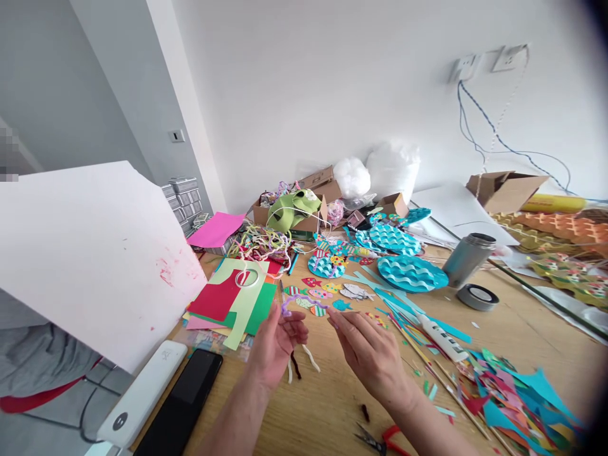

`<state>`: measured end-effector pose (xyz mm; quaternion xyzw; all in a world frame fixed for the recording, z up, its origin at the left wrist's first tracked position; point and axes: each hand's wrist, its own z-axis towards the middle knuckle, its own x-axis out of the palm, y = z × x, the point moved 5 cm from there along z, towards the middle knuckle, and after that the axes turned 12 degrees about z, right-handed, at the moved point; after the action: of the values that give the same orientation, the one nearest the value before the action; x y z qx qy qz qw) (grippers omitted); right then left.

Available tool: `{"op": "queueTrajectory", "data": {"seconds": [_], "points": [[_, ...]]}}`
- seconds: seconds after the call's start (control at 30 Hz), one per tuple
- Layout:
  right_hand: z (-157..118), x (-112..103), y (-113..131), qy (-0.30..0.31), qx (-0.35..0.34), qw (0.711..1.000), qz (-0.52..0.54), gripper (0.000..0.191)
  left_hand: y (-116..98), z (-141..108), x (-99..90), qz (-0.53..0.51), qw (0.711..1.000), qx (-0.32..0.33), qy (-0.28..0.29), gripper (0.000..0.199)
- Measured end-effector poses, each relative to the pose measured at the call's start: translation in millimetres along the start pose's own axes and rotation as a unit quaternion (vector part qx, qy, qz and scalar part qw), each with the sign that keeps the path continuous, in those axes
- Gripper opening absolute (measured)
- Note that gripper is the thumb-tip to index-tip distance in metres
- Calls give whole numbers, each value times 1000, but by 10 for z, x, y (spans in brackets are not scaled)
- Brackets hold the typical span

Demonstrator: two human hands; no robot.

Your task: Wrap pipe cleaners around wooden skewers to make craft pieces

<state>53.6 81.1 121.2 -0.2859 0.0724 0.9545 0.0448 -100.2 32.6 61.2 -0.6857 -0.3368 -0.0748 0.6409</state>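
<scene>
A wavy purple pipe cleaner (306, 298) stretches between my two hands, curled at its left end. My left hand (278, 345) is palm up, the thumb and fingers closed on that curled end. The fingertips of my right hand (373, 354) pinch the other end. Short pipe cleaner pieces, white (312, 359) and dark brown (295, 366), lie on the table under my left hand. Behind the purple strand are several decorated paper fish (320, 292). Red-handled pliers (377, 440) rest near the front edge, below my right wrist.
To the left are a black phone (183, 402), a white power bank or similar slim device (142, 386) and stacked coloured paper (218, 297). On the right stand a steel thermos (468, 259), a glue tube (444, 339) and paper scraps (517, 392). Blue wavy discs (411, 273) lie behind.
</scene>
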Motion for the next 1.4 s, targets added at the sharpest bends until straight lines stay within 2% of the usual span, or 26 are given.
{"op": "queueTrajectory", "data": {"seconds": [0.1,0.23,0.37,0.47,0.53,0.63,0.77,0.87,0.97,1.1,1.17,1.23,1.3,1.4], "points": [[-1,-36,-31,4,32,999,8,27,-44,-3,29,-23,1000,17,-3,17],[8,-83,-200,-7,158,984,81,21,-38,16,21,36,999,15,13,24],[4,-137,-435,-33,306,928,210,26,-59,19,-11,96,995,20,18,31],[20,-214,-581,-72,379,879,281,32,-58,11,-19,202,979,22,25,30],[45,-279,-644,-101,399,857,311,36,-45,9,-17,286,957,30,30,28],[73,-349,-708,-121,414,840,331,39,-7,0,4,380,923,42,47,27],[43,-419,-793,-150,437,827,321,38,31,-65,42,447,891,45,63,24],[-22,-458,-868,-190,462,804,322,37,25,-152,100,489,867,57,82,19],[-76,-459,-941,-225,478,772,354,36,7,-227,164,524,842,87,96,17],[-107,-396,-1051,-251,495,704,443,32,0,-252,191,558,816,135,60,15],[-105,-348,-1101,-241,509,670,483,32,26,-233,180,544,827,136,41,15],[-89,-308,-1132,-222,514,646,519,32,78,-202,160,504,856,109,37,17],[-69,-284,-1144,-200,508,632,550,31,136,-170,144,456,886,71,46,21],[-51,-279,-1147,-176,493,629,574,28,195,-137,120,406,911,33,58,27]]}}
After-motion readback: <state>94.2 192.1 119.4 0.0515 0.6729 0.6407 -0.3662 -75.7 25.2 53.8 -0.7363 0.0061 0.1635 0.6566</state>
